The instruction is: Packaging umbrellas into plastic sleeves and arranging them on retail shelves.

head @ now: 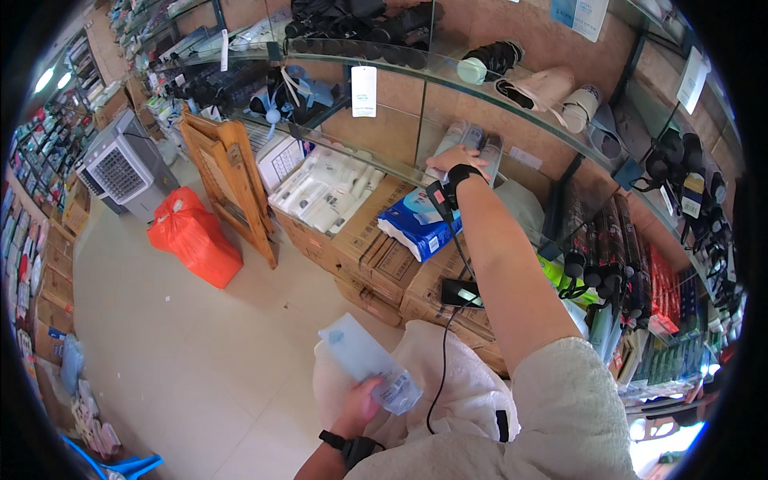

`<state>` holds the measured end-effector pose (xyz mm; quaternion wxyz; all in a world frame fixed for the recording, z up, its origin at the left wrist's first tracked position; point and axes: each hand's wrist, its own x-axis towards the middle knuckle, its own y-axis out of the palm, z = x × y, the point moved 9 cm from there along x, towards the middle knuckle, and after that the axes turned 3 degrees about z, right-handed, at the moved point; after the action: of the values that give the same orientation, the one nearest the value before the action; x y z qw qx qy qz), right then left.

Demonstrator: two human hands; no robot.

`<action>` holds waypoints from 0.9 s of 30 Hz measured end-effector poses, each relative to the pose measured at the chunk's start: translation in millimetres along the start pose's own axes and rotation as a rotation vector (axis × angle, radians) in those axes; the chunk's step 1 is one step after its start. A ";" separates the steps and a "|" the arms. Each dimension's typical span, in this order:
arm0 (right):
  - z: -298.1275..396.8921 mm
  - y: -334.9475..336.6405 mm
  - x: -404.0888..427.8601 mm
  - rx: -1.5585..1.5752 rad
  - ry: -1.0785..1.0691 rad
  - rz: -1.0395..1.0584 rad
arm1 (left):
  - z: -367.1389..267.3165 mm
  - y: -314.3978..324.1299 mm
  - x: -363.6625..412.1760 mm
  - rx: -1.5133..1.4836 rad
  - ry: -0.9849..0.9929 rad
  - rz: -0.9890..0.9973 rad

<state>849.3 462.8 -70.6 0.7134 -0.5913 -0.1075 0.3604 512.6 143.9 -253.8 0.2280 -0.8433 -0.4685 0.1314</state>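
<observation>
In my left hand (359,405) is a pale translucent plastic packet (363,354), held low in front of my lap; a printed label with a barcode is at its near end. My right hand (457,158) reaches forward to a lower compartment of the display shelves. It rests on several slim cylindrical packages (493,153) standing side by side. The fingers partly cover them, and I cannot tell whether they grip one. A blue and white pack of tissues (417,222) lies just below that hand, on cardboard boxes (378,246).
Glass shelves (384,66) with hanging tags curve overhead. Folded umbrellas (600,246) stand at the right. Left of the boxes are a folded wooden frame (225,180), a red plastic bag (195,237) and an air cooler (123,168). A black cable (445,366) runs across my lap from a phone (461,293).
</observation>
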 end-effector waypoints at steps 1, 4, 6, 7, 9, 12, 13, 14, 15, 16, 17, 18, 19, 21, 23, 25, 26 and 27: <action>0.3 -1.2 4.5 -0.002 0.003 0.006 | -4.3 -1.2 7.1 0.047 0.038 0.014; 7.7 -4.8 5.9 -0.025 0.008 0.040 | 37.0 15.6 14.8 -0.158 0.026 -0.018; -8.0 -1.6 18.9 -0.085 0.049 0.160 | 40.2 16.4 19.7 -0.420 -0.011 -0.030; -18.5 1.8 19.6 -0.085 0.066 0.156 | 1.6 3.7 20.4 -0.137 0.040 0.043; -19.2 8.4 -4.1 -0.138 0.090 0.061 | 1.3 9.0 9.5 0.157 0.080 0.089; -16.3 8.5 -2.0 -0.161 0.109 0.033 | 65.8 42.2 -2.6 -0.299 -0.020 -0.025; -18.7 7.4 1.2 -0.161 0.124 0.033 | 80.6 48.3 -3.3 -0.973 -0.337 -0.083; -25.6 3.6 5.1 -0.154 0.136 0.025 | 85.8 72.5 -14.7 -1.637 -0.672 -0.149; -32.9 -13.2 21.5 -0.120 0.124 -0.040 | 84.7 78.7 -10.7 -1.636 -0.669 -0.140; -50.9 -25.2 40.5 -0.129 0.160 -0.117 | 80.1 69.1 4.9 -1.364 -0.416 -0.120; -69.4 -35.7 54.4 -0.138 0.194 -0.191 | 71.9 60.7 15.8 -1.085 -0.171 -0.102; -73.5 -30.5 44.8 -0.103 0.157 -0.192 | 92.9 62.8 9.4 -1.079 -0.176 -0.127; -83.8 -33.4 33.7 -0.065 0.126 -0.202 | 119.5 67.5 0.1 -1.014 -0.195 -0.151; -123.8 -47.7 54.3 -0.036 0.083 -0.234 | 112.4 62.6 0.5 -0.966 -0.204 -0.116; -148.7 -47.2 35.9 -0.149 0.164 -0.140 | 22.7 21.2 -0.9 -0.001 -0.008 0.100; -145.3 -42.2 33.4 -0.147 0.042 -0.095 | 35.2 22.8 -7.4 -0.068 0.036 0.068; -142.3 -41.0 37.5 -0.158 0.005 -0.092 | 44.4 27.0 -9.2 -0.139 0.066 0.047; -143.8 -37.9 40.3 -0.179 -0.026 -0.082 | 53.8 37.0 -10.9 -0.143 0.069 0.046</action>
<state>976.3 376.9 -86.7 0.6705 -0.6428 -0.1728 0.3276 510.4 131.8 -318.7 0.1801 -0.8721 -0.4490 0.0736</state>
